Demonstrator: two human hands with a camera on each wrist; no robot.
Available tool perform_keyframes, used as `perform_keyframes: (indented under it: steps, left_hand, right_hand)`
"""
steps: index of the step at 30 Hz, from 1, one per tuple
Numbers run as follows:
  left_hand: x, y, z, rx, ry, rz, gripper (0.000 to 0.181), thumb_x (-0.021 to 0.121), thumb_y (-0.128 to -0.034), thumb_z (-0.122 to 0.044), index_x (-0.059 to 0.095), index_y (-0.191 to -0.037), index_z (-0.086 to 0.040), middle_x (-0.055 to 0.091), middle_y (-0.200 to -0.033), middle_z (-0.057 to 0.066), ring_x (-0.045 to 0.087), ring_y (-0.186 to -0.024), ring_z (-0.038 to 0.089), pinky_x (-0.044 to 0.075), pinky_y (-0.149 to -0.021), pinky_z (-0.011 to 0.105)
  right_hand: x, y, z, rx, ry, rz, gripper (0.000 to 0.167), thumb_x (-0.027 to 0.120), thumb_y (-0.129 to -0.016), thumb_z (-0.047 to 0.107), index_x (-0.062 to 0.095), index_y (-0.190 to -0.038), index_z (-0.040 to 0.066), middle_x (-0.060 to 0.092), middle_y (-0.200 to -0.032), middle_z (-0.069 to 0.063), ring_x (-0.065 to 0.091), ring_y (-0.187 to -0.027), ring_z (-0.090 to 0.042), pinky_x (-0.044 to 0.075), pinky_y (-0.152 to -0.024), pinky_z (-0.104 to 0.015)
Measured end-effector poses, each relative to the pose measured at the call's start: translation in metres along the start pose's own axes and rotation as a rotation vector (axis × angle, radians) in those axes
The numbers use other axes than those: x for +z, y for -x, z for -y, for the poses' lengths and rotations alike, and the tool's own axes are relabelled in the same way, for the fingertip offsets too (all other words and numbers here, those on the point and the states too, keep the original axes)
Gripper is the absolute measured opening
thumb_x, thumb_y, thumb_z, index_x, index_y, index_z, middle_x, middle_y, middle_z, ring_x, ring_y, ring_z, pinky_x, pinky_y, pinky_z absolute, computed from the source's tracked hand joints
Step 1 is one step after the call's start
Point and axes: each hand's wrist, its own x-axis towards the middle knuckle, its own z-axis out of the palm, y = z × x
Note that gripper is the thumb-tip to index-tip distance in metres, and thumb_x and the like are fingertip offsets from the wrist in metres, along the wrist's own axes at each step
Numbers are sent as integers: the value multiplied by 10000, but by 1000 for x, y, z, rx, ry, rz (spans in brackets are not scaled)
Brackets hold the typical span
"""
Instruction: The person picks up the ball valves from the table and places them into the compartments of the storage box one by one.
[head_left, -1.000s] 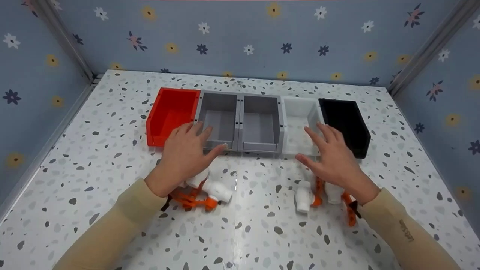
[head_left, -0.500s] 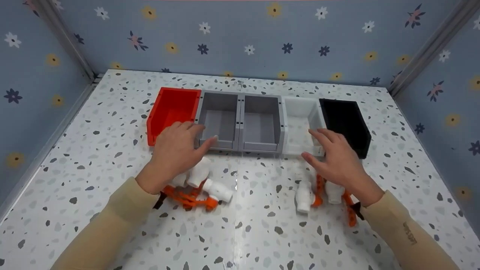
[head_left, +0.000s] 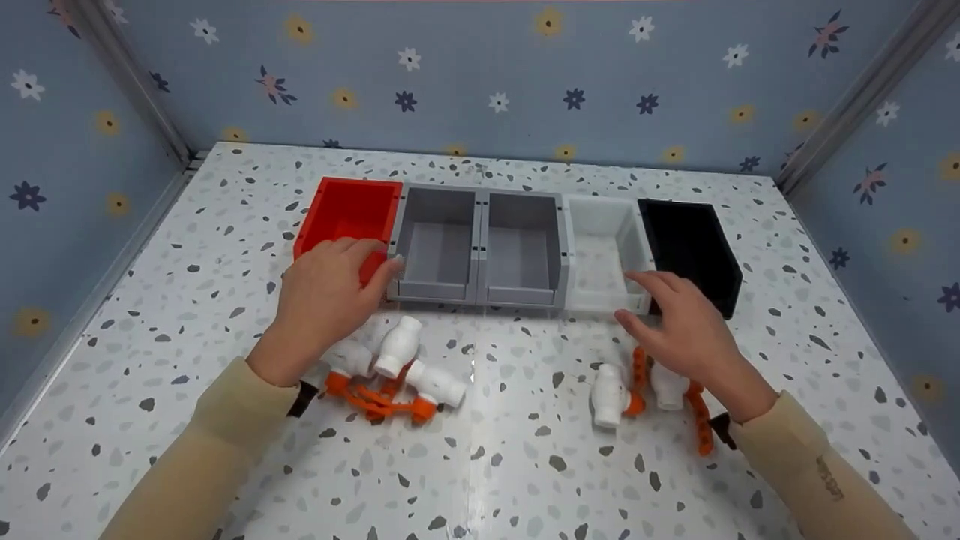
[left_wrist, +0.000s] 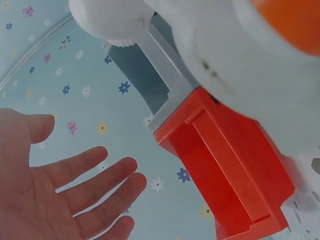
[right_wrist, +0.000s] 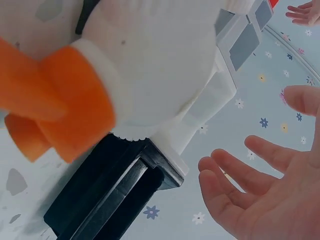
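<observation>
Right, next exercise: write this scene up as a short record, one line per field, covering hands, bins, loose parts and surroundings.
Left hand: palm empty, near the red bin
Right hand: palm empty, near the white bin and black bin
Bin row, left to right: red, two grey bins, white, black
Parts on left: three white fittings with orange handles
Parts on right: two white fittings, also orange-handled
Surface: white speckled table
Backdrop: blue flowered walls
</observation>
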Motion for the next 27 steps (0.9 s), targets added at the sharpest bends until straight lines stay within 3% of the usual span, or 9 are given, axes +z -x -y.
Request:
perform_keyframes:
  steps: [9,16,27]
  left_hand:
    - [3,-1,10,-69,19,26,472,654,-945,-354,621,-1320,-69,637,-1275,170,594,-1125,384,490,-904,601]
    - [2,-1,21,-89,44,-1,443,643,-955,-308,621,-1307,-42,620,-1285,188,591,-1125,392,502,-890,581]
    - [1,-4,37,-131,51,-21,428,579,-987,-314,619,-1301,-26,605,-1293,203,572,-1124,400,502,-871,581]
  right_hand:
    - [0,6,-5,44,-25,-5,563,628,-968,434,543,-1414,101,530,-1394,-173,494,-1259,-388,388,-1006,-603]
    - [0,12,-9,46,-48,-9,526,601,-972,467,610,-1327,80,573,-1343,-156,543,-1197,-359,425,-977,-570]
    - [-4,19,-13,55,-54,-1,502,614,-977,429,622,-1313,56,591,-1320,-152,558,-1186,-350,429,-971,-562]
